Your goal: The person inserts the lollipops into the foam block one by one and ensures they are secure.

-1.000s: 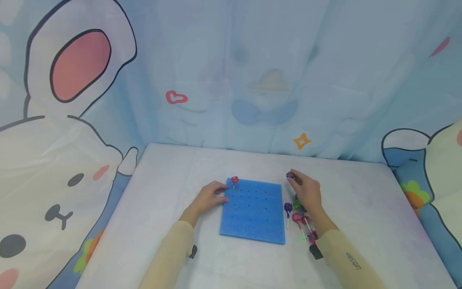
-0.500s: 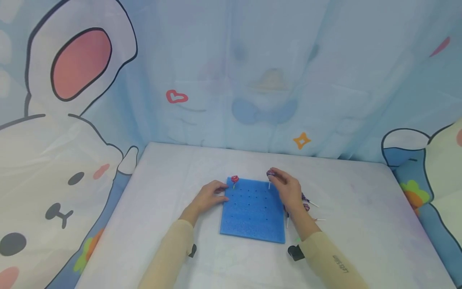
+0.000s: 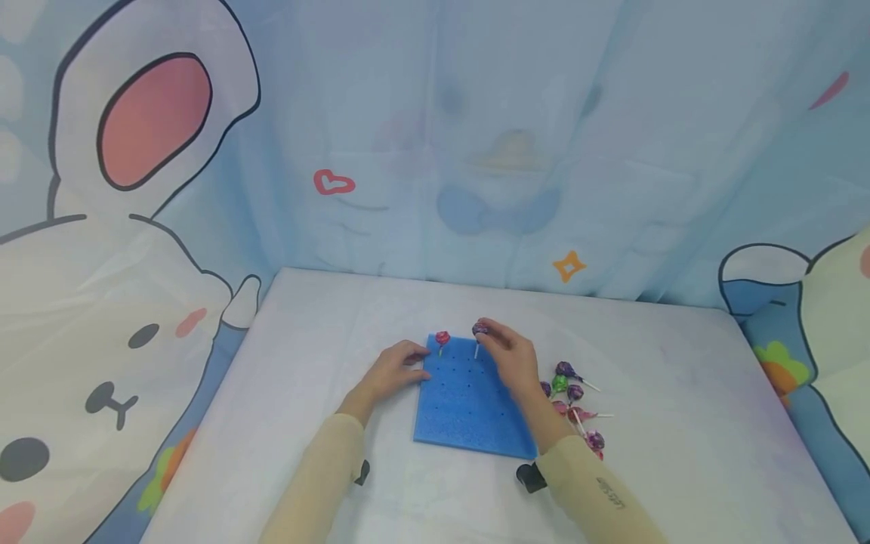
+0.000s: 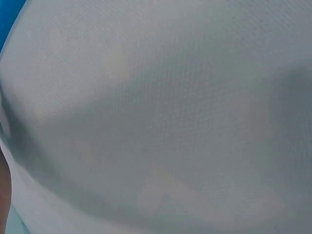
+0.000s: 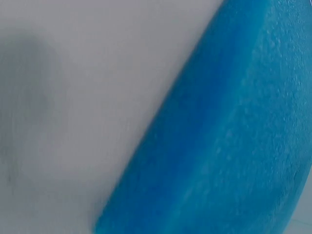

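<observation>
In the head view a blue foam board (image 3: 458, 429) with rows of small holes lies on the white table. My right hand (image 3: 514, 364) pinches a dark purple lollipop (image 3: 479, 329) by its wrapped head over the board's far part. Its white stick points down, the tip close to the back rows of holes. A red lollipop (image 3: 442, 338) stands upright in the board's far left corner. My left hand (image 3: 393, 372) rests at the board's left edge, thumb and fingers spread. The right wrist view shows only the board's side and the table.
Right of the board lies a loose pile of lollipops, among them a green one (image 3: 559, 384), a purple one (image 3: 565, 369) and a pink one (image 3: 595, 440). Some are partly hidden by my right forearm. A printed curtain (image 3: 408, 227) hangs behind the table (image 3: 326, 317).
My right hand has carried the purple lollipop leftward from beyond the pile to over the board, its stick now pointing down. The left hand has stayed in place.
</observation>
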A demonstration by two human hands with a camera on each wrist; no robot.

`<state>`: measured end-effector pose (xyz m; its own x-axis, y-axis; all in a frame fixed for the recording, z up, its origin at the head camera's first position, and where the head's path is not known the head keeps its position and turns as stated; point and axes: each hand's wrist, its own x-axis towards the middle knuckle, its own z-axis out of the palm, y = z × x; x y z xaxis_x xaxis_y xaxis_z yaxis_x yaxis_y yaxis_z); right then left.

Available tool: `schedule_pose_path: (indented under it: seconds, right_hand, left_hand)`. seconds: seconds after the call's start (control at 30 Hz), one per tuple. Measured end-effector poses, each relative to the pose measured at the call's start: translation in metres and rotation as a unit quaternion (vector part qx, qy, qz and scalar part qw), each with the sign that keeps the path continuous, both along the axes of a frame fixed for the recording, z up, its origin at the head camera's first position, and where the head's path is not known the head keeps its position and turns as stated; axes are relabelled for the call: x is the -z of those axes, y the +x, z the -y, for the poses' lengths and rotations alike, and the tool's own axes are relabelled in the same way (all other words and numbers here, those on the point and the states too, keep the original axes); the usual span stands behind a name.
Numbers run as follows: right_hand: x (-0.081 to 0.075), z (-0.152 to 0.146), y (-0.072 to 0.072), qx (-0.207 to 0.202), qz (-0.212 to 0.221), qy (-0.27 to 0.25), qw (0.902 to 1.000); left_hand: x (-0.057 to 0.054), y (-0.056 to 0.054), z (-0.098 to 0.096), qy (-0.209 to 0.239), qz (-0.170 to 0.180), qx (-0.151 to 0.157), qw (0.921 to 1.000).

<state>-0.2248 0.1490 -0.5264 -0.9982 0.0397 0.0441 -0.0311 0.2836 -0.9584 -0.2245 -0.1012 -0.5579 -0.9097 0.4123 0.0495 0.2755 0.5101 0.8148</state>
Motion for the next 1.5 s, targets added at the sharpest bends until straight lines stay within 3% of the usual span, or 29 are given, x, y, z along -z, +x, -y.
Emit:
schedule_pose_path:
  seconds: [0.17,0.8,1.2,1.5]
  right_hand:
    - [0.004,0.007,-0.001,-0.013,-0.016,-0.024,0.9995]
    - [0.010,0.028,0.003,-0.040,0.001,-0.036,0.9985]
    - [0.012,0.029,0.002,-0.049,-0.008,-0.032,0.9983]
    - [0.015,0.028,0.004,-0.064,0.010,0.008,0.9979]
  left_hand:
    - [-0.001,0.000,0.000,0.001,-0.005,0.004,1.0000]
    - [-0.001,0.001,0.000,-0.006,0.007,-0.007,0.9999]
    - [-0.005,0.003,-0.002,-0.013,0.003,-0.005,0.9999]
    - [-0.003,0.001,-0.001,-0.005,-0.010,0.002,0.9999]
